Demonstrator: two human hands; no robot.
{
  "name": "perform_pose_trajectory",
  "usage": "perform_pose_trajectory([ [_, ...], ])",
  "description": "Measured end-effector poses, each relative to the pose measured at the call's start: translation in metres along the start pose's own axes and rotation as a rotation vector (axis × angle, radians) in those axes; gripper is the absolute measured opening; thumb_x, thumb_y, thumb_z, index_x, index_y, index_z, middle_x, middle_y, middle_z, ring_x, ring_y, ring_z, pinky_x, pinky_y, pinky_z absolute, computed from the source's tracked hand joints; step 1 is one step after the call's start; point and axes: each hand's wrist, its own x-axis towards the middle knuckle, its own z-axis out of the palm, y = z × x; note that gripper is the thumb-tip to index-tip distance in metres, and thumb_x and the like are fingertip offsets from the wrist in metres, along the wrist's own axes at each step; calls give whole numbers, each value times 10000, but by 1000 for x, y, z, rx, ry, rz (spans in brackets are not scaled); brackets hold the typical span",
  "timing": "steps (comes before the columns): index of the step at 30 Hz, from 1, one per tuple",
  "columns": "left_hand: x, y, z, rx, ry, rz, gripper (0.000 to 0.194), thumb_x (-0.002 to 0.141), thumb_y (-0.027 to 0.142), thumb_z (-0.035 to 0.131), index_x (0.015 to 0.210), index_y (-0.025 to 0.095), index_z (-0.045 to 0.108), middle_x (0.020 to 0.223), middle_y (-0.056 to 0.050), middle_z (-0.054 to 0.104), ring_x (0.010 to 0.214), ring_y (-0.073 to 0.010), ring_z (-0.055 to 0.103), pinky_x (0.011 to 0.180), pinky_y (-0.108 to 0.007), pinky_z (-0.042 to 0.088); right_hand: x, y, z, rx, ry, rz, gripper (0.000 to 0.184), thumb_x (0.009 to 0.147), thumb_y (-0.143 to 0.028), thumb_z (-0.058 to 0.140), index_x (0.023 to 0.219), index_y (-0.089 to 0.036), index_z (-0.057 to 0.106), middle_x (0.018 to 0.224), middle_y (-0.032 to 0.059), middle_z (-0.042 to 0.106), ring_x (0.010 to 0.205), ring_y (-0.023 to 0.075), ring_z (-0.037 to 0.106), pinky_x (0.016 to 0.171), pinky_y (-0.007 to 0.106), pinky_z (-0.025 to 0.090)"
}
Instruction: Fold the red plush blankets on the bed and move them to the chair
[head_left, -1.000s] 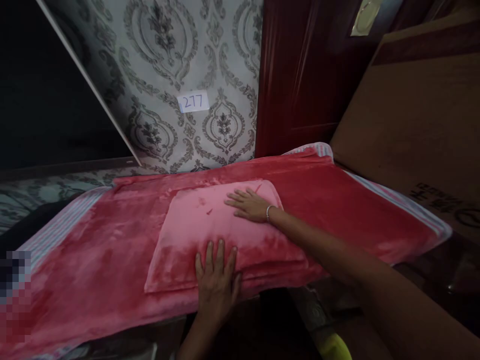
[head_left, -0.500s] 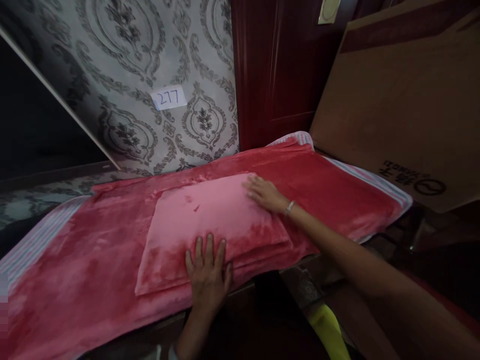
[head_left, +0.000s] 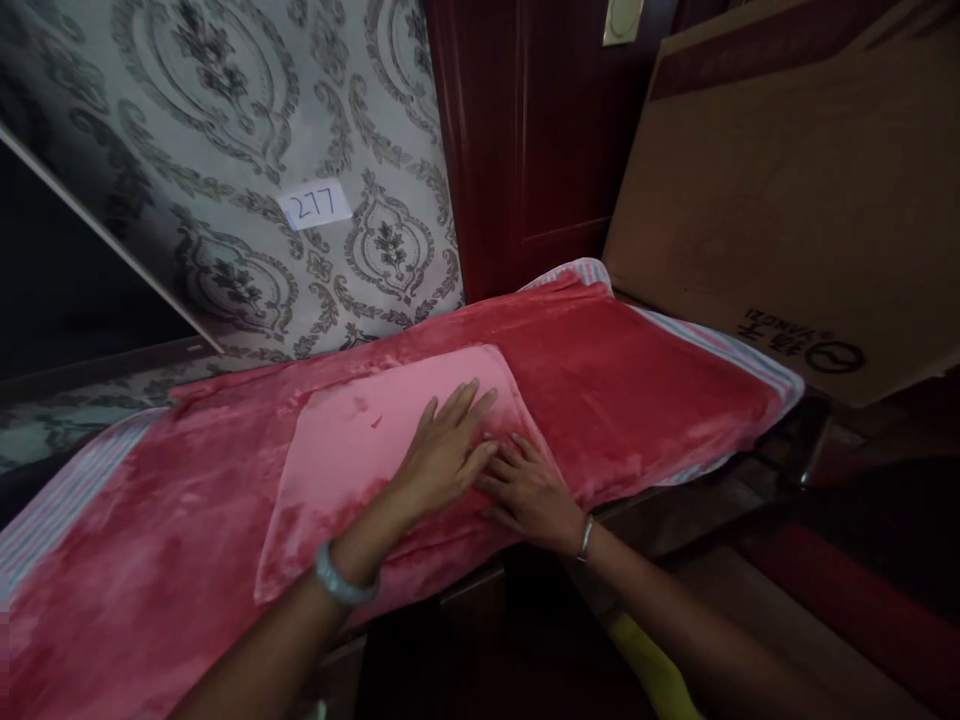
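Note:
A folded pink plush cloth (head_left: 352,430) lies flat in a rough rectangle, its nap lighter on top and darker red near the front. On its right half rests my left hand (head_left: 446,445), fingers stretched out and palm down. Beside it, my right hand (head_left: 532,495) lies on the cloth's front right part with its fingers spread; the two hands nearly touch or slightly overlap. Neither hand grips anything. Underneath is a larger red plush cover (head_left: 637,380), spread over a long surface.
Striped fabric (head_left: 82,490) shows at the cover's left end and along its right edge. A large cardboard box (head_left: 787,200) leans at the right. Behind stand a patterned wall with a paper label (head_left: 315,204) and a dark red door (head_left: 525,130). Something yellow-green (head_left: 652,665) shows below.
My left hand has moved up and right from the cloth's front edge onto its right half. My right hand has come down toward the front edge. The view has shifted slightly.

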Motion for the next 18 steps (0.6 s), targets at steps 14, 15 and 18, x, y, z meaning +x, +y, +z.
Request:
perform_pose_trajectory([
  [14, 97, -64, 57, 63, -253, 99, 592, 1033, 519, 352, 1595, 332, 341, 1698, -44, 249, 1590, -321, 99, 1231, -685, 28, -4, -6, -2, 60, 34, 45, 596, 973, -471, 611, 1539, -370, 457, 1613, 25, 423, 1517, 298, 304, 1241, 597, 250],
  [15, 107, -70, 57, 64, -263, 73, 593, 1030, 529, 352, 1592, 339, 346, 1700, -42, 245, 1588, -331, 105, 1229, -689, 43, -4, -6, -2, 61, 31, 46, 600, 970, -469, 615, 1540, -373, 454, 1617, 21, 415, 1521, 296, 299, 1241, 595, 253],
  [18, 137, -85, 61, 15, -293, -14, 598, 1026, 549, 337, 1588, 344, 352, 1698, -42, 251, 1574, -335, 178, 1229, -674, 120, -4, -5, -1, 66, 20, 53, 609, 963, -469, 622, 1541, -388, 449, 1626, 6, 396, 1528, 299, 290, 1239, 598, 263],
])
